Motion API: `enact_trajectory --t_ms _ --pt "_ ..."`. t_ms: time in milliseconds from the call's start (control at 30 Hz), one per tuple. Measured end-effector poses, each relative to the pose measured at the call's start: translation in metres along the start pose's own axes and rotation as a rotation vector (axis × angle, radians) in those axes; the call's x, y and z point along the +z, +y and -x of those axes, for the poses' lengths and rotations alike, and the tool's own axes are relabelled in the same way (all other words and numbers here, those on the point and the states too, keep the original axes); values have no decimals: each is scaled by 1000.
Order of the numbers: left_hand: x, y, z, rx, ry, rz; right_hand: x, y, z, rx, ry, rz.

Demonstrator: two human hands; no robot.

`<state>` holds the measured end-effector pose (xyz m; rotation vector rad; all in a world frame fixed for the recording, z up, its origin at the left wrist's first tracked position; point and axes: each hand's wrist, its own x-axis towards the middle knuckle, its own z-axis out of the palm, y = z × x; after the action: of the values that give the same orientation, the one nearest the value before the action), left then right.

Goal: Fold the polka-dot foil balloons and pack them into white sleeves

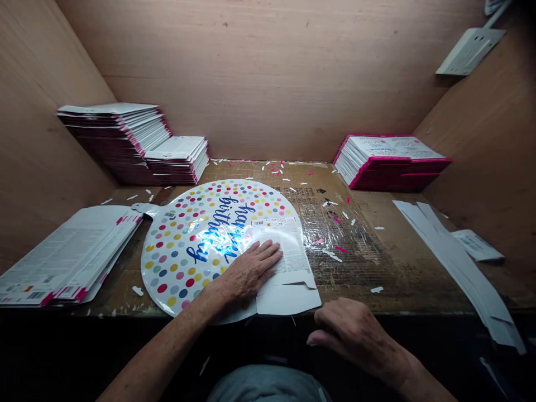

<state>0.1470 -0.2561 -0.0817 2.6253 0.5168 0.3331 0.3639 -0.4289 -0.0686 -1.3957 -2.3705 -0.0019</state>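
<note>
One flat dotted balloon (180,240) on the table (368,262), "happy birthday" print facing up. White printed card (288,298) lies over its right part, lower end at table's front edge. Left hand (253,271) open, palm down, fingers extended, resting on card, not gripping. Right hand (349,324) fingers curled, just beside card's lower corner; can't tell if holding anything. Card stacks (129,139) behind, left; pink-edged stack (389,159) behind, right.

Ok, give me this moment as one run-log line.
left hand: laid on card | right hand: curled beside card | card: over right part of balloon | pink-edged stack: back right
</note>
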Motion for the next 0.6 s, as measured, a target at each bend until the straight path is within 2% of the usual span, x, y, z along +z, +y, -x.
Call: enact_trajectory --t_ms 100,200,367,500,600 --pt "-1 7 5 -6 121 16 14 -4 4 -6 195 99" --pt "3 21 22 -17 249 21 36 -4 -1 -61 207 163" --pt "15 37 57 33 147 32 51 -1 2 -86 227 169" --pt "22 42 67 -28 192 45 47 -1 2 -114 296 115" --pt "23 49 62 -85 241 42 40 -3 -9 9 295 -47"
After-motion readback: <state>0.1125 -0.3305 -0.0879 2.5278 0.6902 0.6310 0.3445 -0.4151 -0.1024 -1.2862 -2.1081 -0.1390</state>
